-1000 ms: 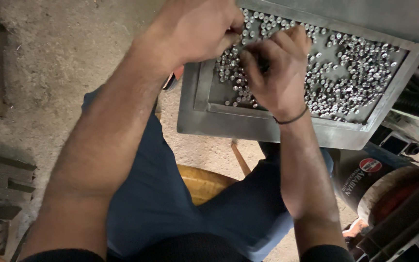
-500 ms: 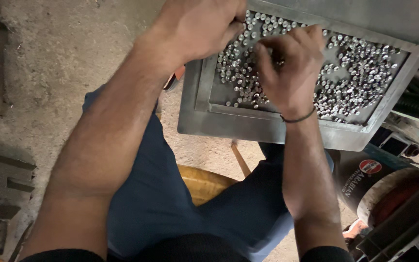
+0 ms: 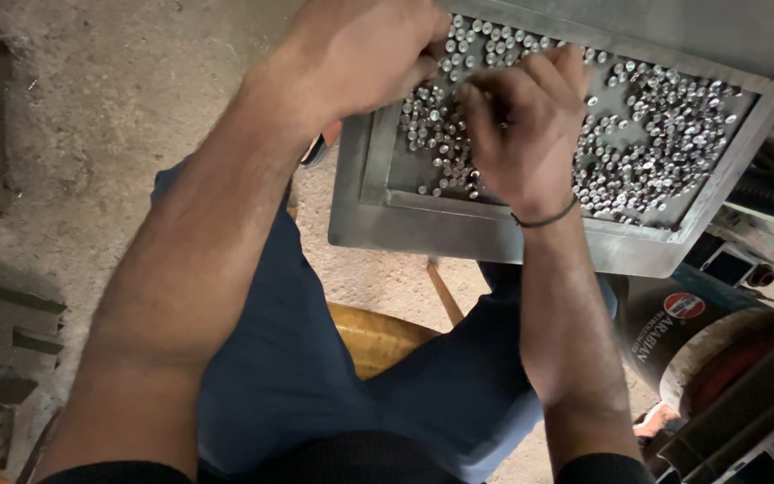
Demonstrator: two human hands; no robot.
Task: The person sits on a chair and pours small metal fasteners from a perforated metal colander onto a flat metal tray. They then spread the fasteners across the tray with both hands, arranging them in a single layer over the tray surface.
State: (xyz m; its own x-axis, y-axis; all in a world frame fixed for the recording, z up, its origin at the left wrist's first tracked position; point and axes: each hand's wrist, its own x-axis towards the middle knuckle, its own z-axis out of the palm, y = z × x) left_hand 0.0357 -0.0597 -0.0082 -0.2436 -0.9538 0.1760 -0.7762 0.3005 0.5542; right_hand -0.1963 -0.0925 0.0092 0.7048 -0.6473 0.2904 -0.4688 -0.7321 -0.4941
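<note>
While the left hand rests curled at the tray's upper left corner, just as it did a second ago, its fingers are folded under over the small parts, and whether they pinch any cannot be told. To its right, the right hand has slid up and rightward across the tray since the earlier views; its fingers are bent and drawn together with the tips down among the small shiny metal studs, apparently gathering or pinching a few, though what they hold is hidden. That shift suggests the sorting is working across the bed of studs, which lie spread over the recessed floor of the grey metal tray, thickest toward the right. Below, blue trousers cover the knees above a yellow stool. Rough concrete floor fills the left; a dark drum stands at lower right.
</note>
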